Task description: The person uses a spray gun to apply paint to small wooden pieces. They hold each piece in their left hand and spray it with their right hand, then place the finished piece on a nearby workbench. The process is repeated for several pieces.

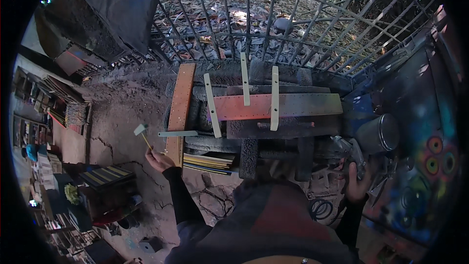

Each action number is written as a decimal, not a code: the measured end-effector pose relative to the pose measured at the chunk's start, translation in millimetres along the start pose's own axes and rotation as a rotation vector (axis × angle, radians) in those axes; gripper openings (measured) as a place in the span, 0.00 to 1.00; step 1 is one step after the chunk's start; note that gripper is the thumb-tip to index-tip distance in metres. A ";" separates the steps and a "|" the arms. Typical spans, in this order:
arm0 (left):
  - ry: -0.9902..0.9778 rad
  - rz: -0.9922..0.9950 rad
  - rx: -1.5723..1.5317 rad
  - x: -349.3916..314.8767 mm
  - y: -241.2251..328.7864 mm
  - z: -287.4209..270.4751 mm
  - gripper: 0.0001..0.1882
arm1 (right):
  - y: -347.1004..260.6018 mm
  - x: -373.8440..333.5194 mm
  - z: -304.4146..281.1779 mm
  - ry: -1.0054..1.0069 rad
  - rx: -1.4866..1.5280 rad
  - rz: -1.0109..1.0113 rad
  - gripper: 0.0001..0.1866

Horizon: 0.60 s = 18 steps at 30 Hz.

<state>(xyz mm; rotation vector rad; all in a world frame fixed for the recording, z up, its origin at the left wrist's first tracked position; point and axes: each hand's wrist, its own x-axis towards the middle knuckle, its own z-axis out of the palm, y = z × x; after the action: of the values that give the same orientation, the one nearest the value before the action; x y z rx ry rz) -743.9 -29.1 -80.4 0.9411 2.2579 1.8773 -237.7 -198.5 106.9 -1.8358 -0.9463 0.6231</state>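
Note:
My left hand [160, 160] is closed round the lower end of a thin yellowish stick [146, 141]. A small pale green block [140, 129] sits at the stick's upper end, left of an upright orange-brown board [184, 88]. In my right hand [357, 184] is a metal spray gun [355, 152], whose round cup [376, 134] points to the far right. Between my hands lies a long board [303, 104], red-orange fading to grey. Pale strips with dark holes [212, 105], [245, 80], [275, 98] lie across it. Another pale strip [177, 134] crosses the upright board.
Dark, paint-crusted supports [248, 159] carry the boards. Beyond stands a metal bar fence [248, 19], with dry leaves behind it. Yellow-edged slats [207, 163] are stacked below the work. A coiled hose [321, 209] lies near my right forearm. Cluttered shelves [29, 132] line the left.

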 end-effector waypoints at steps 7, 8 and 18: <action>-0.051 -0.039 -0.696 0.0 169.1 -5.6 0.10 | 29.7 4.5 -17.1 -0.047 0.229 0.158 0.11; -0.064 -0.041 -0.744 -7.6 190.3 -2.5 0.10 | 32.8 3.9 -19.3 -0.039 0.309 0.199 0.11; -0.845 0.073 -1.086 -180.1 337.5 44.1 0.12 | 78.9 -3.7 -102.0 -0.058 0.421 0.163 0.17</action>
<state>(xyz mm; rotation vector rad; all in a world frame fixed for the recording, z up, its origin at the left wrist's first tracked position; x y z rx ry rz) -440.6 -52.7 155.6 1.1990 0.5927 1.7847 -136.8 -273.9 78.7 -1.5296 -0.6451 0.9061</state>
